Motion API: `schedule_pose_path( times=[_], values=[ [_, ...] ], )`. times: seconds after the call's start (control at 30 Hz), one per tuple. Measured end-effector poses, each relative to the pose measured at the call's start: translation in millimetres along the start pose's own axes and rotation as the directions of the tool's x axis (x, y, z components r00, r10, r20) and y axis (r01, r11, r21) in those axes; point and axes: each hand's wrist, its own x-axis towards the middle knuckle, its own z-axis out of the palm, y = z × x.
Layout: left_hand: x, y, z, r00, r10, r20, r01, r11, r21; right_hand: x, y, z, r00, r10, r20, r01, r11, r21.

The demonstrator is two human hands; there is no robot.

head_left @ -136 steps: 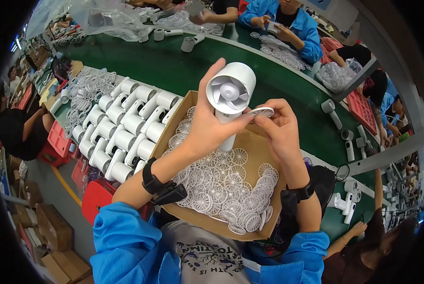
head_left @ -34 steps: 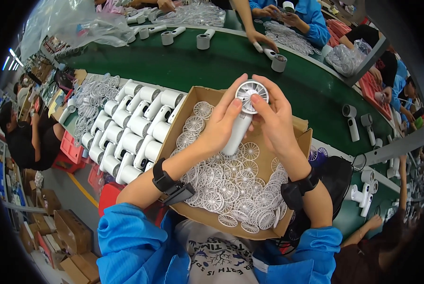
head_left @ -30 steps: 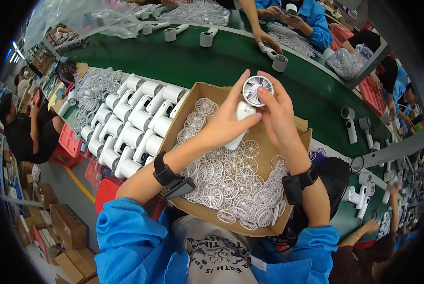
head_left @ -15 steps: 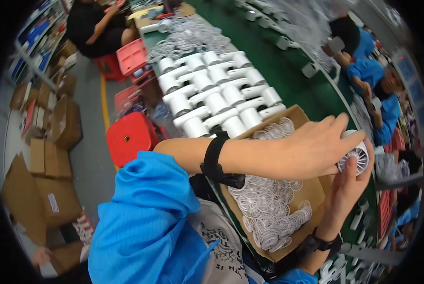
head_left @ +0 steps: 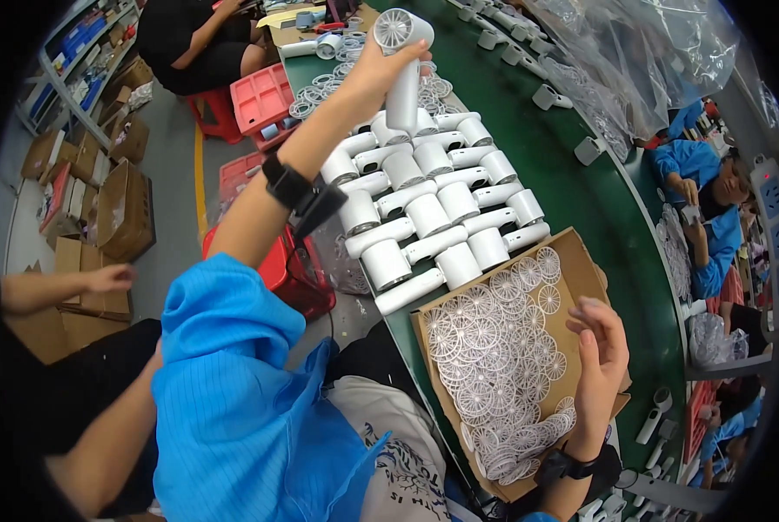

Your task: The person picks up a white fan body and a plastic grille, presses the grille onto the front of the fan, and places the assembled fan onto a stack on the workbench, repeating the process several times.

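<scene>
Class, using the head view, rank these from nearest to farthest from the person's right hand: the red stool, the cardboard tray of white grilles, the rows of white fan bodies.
1. Cardboard tray: directly under the right hand.
2. Rows of white fan bodies: up and left, beyond the tray.
3. Red stool: farthest left, beside the table, below the left arm.

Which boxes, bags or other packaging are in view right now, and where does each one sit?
Open brown cardboard box: on the green table under the right hand, full of white round grilles.
Brown cardboard cartons: stacked on the floor, far left.
Clear plastic bags: crumpled at the table's upper right.
Red plastic crates: by the table's left edge, near the left hand holding a white handheld fan.
</scene>
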Motion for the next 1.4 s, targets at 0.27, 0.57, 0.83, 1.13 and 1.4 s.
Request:
schedule_pose_path(
  times=[0.27, 0.57, 0.83, 1.13, 1.4],
  values=[
    [129.4, -95.6, -14.5, 0.959, 0.084, 0.27, -0.228, 0.796, 0.561, -21.1, 41.7, -24.5, 0.973, 0.212, -0.094, -0.217, 0.975, -0.046],
    [152.4, -128.3, 5.8, 0.909, -0.08, 0.408, -0.201, 0.775, 0.599, -19.3, 61.7, -25.8, 0.95, 0.268, -0.161, -0.295, 0.939, -0.179],
    [147.5, -147.3, 14.5, 0.774, -0.24, 0.586, -0.379, 0.566, 0.732, -13.7, 58.1, -19.5, 0.965, 0.234, -0.117, -0.26, 0.901, -0.348],
    [151.9, -155.9, 14.1, 0.866, -0.119, 0.485, -0.342, 0.567, 0.75, -10.7, 53.8, -13.4, 0.964, 0.261, -0.052, -0.259, 0.877, -0.406],
    [151.5, -122.7, -0.4, 0.795, -0.336, 0.505, -0.394, 0.347, 0.851, -10.2, 53.4, -15.9, 0.97, 0.242, -0.003, -0.22, 0.877, -0.428]
  ],
)
